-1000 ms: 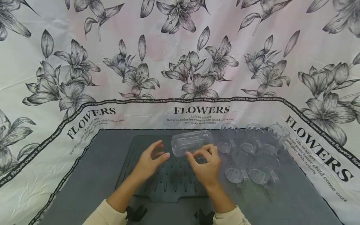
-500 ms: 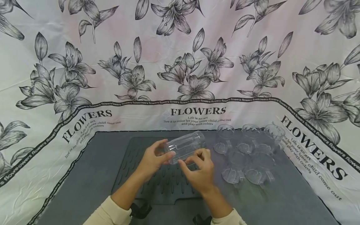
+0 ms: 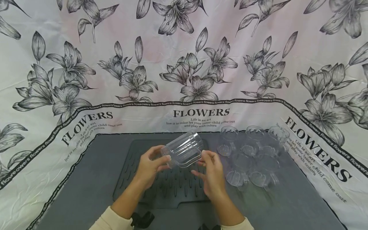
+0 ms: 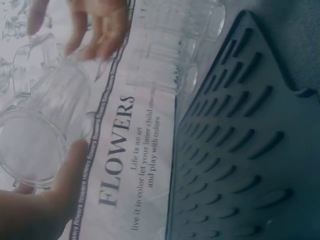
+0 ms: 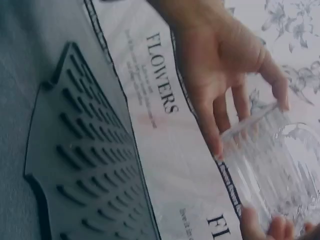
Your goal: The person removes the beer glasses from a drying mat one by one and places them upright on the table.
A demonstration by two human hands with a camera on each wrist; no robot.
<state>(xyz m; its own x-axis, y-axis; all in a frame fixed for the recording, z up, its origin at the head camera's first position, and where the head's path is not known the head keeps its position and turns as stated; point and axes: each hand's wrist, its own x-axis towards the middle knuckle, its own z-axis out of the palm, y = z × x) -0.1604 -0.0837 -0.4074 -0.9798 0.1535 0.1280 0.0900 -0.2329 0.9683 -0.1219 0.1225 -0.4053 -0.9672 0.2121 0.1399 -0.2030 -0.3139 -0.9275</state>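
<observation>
A clear ribbed mug (image 3: 179, 147) is held tilted above the dark mat, its left end lower than its right and its handle (image 3: 188, 161) facing me. My left hand (image 3: 146, 167) grips that left end, thumb on the near side and fingers behind; the left wrist view shows the mug's round end (image 4: 32, 147) beside this hand. My right hand (image 3: 212, 174) is at the other end, its fingertips right at the handle and its thumb held away. In the right wrist view, my left hand (image 5: 225, 60) spans the mug's end while right fingertips (image 5: 252, 222) overlap its far side.
Several similar clear mugs (image 3: 237, 179) stand grouped on the grey table (image 3: 86, 188) to the right. A dark ridged mat (image 3: 172, 188) lies under my hands. A flower-printed cloth (image 3: 198, 57) hangs behind the table.
My left hand, apart from the mug a second ago, now grips its left end. The right hand, which held it then, has loosened its fingers. The mug has turned, bringing its handle forward.
</observation>
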